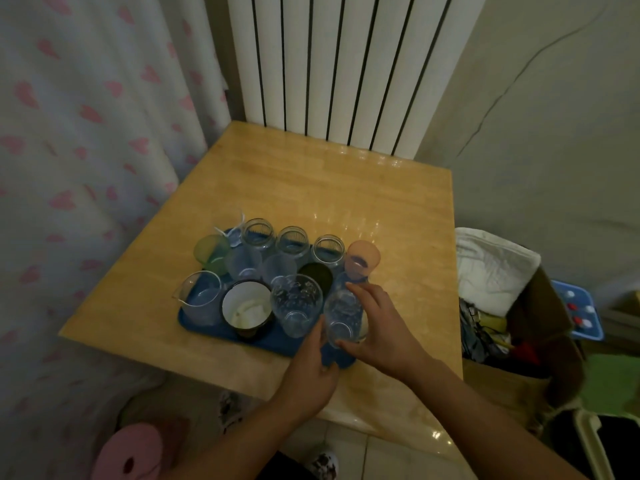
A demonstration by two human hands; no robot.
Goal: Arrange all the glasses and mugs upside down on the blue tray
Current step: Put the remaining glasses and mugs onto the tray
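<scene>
I see a white radiator [341, 69] behind a wooden table [311, 188]. On the table's near half lies the blue tray [207, 328], crowded with glasses and mugs; 3 ribbed jars [292, 241] line its far edge. At the tray's near right corner, my right hand [375, 329] and left hand [310, 370] grasp 1 clear glass [343, 315] between them, fingers curled round it.

Radiator [346, 64], heart-print curtain [86, 133], wooden table [311, 188]
</scene>
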